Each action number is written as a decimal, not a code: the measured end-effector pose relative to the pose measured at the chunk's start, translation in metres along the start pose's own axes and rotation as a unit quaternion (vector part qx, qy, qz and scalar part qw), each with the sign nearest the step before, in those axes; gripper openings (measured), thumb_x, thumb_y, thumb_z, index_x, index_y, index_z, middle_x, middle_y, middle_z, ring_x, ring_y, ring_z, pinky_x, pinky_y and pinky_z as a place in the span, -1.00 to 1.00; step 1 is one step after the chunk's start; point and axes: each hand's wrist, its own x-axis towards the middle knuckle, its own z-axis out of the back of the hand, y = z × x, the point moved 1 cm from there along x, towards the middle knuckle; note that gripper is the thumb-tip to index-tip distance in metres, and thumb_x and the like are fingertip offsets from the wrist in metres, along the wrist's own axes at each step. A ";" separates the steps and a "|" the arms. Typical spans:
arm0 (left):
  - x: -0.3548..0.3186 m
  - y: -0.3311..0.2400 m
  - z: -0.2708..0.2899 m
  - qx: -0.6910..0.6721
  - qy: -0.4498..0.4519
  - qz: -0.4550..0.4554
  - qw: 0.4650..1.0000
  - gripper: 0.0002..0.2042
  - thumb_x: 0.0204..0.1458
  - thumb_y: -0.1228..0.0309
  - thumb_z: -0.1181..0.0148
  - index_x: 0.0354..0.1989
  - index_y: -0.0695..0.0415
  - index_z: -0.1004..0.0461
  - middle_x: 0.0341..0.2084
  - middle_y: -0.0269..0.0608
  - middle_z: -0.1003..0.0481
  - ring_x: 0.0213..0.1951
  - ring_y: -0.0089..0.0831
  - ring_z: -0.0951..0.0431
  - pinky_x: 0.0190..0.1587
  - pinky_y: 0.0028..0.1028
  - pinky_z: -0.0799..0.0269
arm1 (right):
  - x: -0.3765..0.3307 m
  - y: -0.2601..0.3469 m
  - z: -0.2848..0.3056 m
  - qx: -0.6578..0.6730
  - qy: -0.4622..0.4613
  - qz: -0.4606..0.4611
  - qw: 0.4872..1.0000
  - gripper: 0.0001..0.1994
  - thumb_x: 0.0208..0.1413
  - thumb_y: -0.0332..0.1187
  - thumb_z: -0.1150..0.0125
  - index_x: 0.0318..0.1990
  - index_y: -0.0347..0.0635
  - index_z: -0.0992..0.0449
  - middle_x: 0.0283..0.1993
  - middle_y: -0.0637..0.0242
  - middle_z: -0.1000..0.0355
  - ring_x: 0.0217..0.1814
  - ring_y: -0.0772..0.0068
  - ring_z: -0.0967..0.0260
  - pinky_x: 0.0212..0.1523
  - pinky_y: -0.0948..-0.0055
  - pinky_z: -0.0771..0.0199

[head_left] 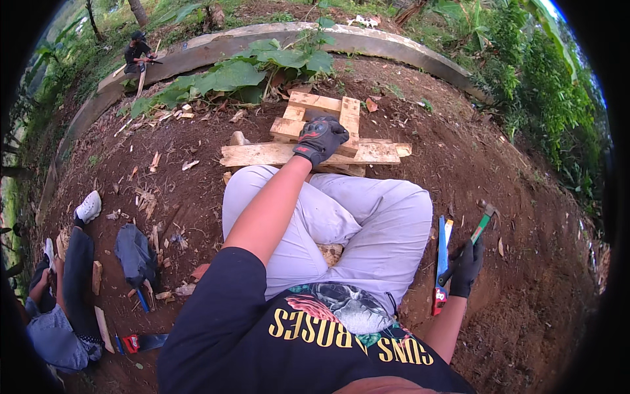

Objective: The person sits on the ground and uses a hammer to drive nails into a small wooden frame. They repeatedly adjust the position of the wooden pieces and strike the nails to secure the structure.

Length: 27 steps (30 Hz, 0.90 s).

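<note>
In front of my knees, a small frame of nailed-looking wooden blocks [350, 121] rests on a long light plank [380, 153]. My left hand [321, 139], in a black glove with red marks, is closed over the frame's near crosspiece; its fingertips are hidden. Out to my right, my gloved right hand [466, 268] is low beside the ground, closed round the end of a hammer [482, 223] with a green handle and metal head. Just left of that hand lies a handsaw [441, 253] with a blue blade cover or blade and a red handle.
Another person [56, 328] sits at my left, near a second handsaw [141, 343] and a dark grey cloth [136, 253]. Farther off, someone [136, 52] works by a low concrete kerb [197, 49]. Wood chips lie on the brown soil, and a leafy plant [239, 73] grows behind the frame.
</note>
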 end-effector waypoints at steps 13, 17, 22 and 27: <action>-0.010 -0.013 -0.001 -0.064 -0.043 0.018 0.997 -0.74 0.15 0.13 -0.38 -0.23 0.05 -0.78 -0.13 -0.16 -0.65 0.05 -0.06 -0.60 0.18 -0.10 -0.48 | -0.005 0.137 -0.200 -0.268 0.324 0.207 0.884 -0.75 0.53 -0.25 -0.03 0.10 -0.21 -0.53 -0.36 0.16 -0.52 -0.47 0.21 -0.50 -0.42 0.14 -0.48; -0.007 -0.018 -0.004 -0.065 -0.045 0.031 0.996 -0.76 0.12 0.12 -0.39 -0.23 -0.01 -0.79 -0.13 -0.18 -0.67 0.06 -0.07 -0.61 0.18 -0.10 -0.48 | 0.011 0.130 -0.206 -0.399 0.347 0.273 0.804 -0.70 0.54 -0.18 0.00 0.10 -0.21 -0.53 -0.22 -0.15 -0.56 -0.17 -0.30 -0.55 -0.16 -0.17 -0.48; -0.007 -0.001 -0.009 -0.055 -0.058 0.000 0.997 -0.75 0.12 0.11 -0.39 -0.20 -0.03 -0.80 -0.15 -0.15 -0.69 0.04 -0.09 -0.62 0.18 -0.09 -0.48 | 0.000 0.158 -0.229 -0.327 0.314 0.277 0.847 -0.67 0.54 -0.18 0.01 0.16 -0.20 -0.54 -0.35 0.06 -0.52 -0.31 -0.01 -0.54 -0.25 -0.02 -0.47; -0.004 -0.023 -0.003 -0.041 -0.037 0.037 0.998 -0.75 0.11 0.09 -0.38 -0.24 -0.04 -0.80 -0.15 -0.16 -0.69 0.02 -0.09 -0.63 0.16 -0.10 -0.48 | 0.001 0.130 -0.231 -0.429 0.348 0.321 0.770 -0.68 0.56 -0.17 0.07 0.07 -0.19 -0.54 -0.16 -0.14 -0.58 -0.13 -0.28 -0.57 -0.14 -0.17 -0.51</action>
